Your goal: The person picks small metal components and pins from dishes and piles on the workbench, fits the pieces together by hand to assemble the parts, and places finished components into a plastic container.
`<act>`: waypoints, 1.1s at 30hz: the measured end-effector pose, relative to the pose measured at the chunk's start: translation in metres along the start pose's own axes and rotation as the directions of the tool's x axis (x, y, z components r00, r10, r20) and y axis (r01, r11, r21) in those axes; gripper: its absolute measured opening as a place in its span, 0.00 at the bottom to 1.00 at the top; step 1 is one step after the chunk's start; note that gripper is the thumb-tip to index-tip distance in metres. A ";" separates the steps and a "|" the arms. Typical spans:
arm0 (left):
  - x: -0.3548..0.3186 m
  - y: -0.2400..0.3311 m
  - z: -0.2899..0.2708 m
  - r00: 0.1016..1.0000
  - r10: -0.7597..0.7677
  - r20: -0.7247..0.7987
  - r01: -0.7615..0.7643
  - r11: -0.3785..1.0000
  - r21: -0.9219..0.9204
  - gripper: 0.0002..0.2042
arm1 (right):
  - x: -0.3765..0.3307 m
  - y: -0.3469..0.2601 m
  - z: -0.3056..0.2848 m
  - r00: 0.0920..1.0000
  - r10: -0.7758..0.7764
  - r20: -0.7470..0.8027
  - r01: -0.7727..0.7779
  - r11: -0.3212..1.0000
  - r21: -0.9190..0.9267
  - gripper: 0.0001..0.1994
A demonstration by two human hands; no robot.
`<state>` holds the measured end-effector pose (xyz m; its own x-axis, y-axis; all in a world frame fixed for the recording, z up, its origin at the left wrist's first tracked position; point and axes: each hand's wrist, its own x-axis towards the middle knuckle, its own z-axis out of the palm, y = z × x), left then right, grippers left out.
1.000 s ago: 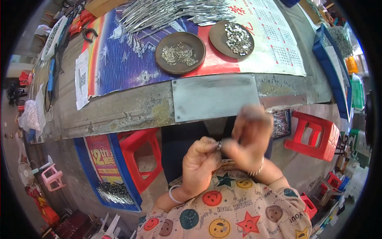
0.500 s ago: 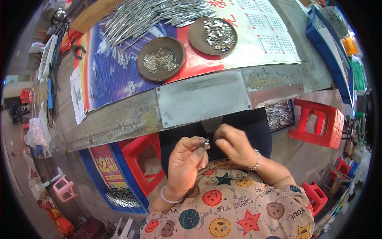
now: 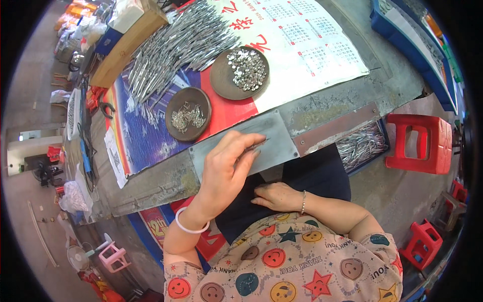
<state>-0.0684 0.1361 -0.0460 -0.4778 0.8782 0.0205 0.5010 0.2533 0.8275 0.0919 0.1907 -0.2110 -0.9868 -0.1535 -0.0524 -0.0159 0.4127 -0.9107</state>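
Pin work at the bench edge, seen from my head camera.
My left hand [image 3: 229,168] was nearly closed, fingertips pinching a thin metal pin [image 3: 257,146] flat over the grey metal plate [image 3: 274,138]; I judged the pin light, stiff and slippery, best taken by its middle between thumb and forefinger. My right hand [image 3: 276,196] lay open and empty on my dark lap below it. Beyond my left fingertips sat two brown dishes [image 3: 187,115] of small metal parts, then a heap of pins [image 3: 176,48]. The worktop [image 3: 352,108] looked hard and rough; red stools [image 3: 420,143] stood to my right.
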 end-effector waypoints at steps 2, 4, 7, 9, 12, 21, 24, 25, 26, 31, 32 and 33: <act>0.016 -0.008 0.007 0.998 0.065 0.006 -0.065 0.996 0.067 0.11 | -0.002 0.013 0.003 0.985 0.162 0.067 -0.157 0.985 -0.076 0.17; 0.026 -0.014 0.011 0.991 0.132 0.015 -0.133 0.983 0.127 0.11 | -0.001 0.016 -0.001 0.967 0.240 0.086 -0.231 0.967 -0.105 0.17; 0.035 -0.022 0.013 0.987 0.146 0.059 -0.157 0.950 0.269 0.10 | -0.001 0.013 -0.005 0.974 0.216 0.062 -0.213 0.976 -0.054 0.17; 0.037 -0.029 0.012 0.977 0.196 0.087 -0.213 0.924 0.319 0.09 | -0.002 0.017 -0.003 0.979 0.201 0.045 -0.198 0.978 -0.065 0.17; 0.039 -0.033 0.005 0.969 0.196 0.151 -0.238 0.907 0.347 0.11 | 0.001 0.025 0.004 0.983 0.180 0.046 -0.175 0.980 -0.100 0.16; 0.019 -0.049 -0.023 0.957 0.188 0.219 -0.270 0.854 0.446 0.12 | -0.003 0.039 0.014 0.993 0.110 -0.052 -0.118 0.974 -0.196 0.15; 0.002 -0.051 -0.033 0.971 0.142 0.194 -0.217 0.865 0.452 0.12 | -0.003 0.029 0.005 0.987 0.158 -0.006 -0.157 0.971 -0.181 0.15; -0.002 -0.052 -0.035 0.977 0.119 0.176 -0.188 0.870 0.455 0.13 | -0.003 0.027 0.002 0.977 0.210 0.048 -0.199 0.966 -0.167 0.14; -0.006 -0.054 -0.036 0.981 0.094 0.168 -0.160 0.882 0.443 0.13 | -0.005 0.025 0.000 0.978 0.204 0.036 -0.196 0.967 -0.164 0.14; 0.003 -0.035 -0.023 0.986 0.097 0.135 -0.144 0.903 0.404 0.13 | -0.005 0.019 -0.003 0.969 0.192 0.157 -0.174 0.977 -0.125 0.14; 0.009 -0.029 -0.016 0.982 0.129 0.139 -0.174 0.905 0.389 0.14 | -0.006 0.018 -0.001 0.967 0.198 0.163 -0.178 0.976 -0.127 0.14; 0.016 -0.024 -0.008 0.971 0.169 0.168 -0.223 0.894 0.388 0.14 | -0.006 0.017 -0.001 0.968 0.188 0.167 -0.166 0.977 -0.134 0.13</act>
<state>-0.0941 0.1407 -0.0607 -0.2576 0.9640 0.0656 0.8346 0.1878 0.5179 0.0973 0.1997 -0.2260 -0.9310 -0.2214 -0.2901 0.1268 0.5491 -0.8261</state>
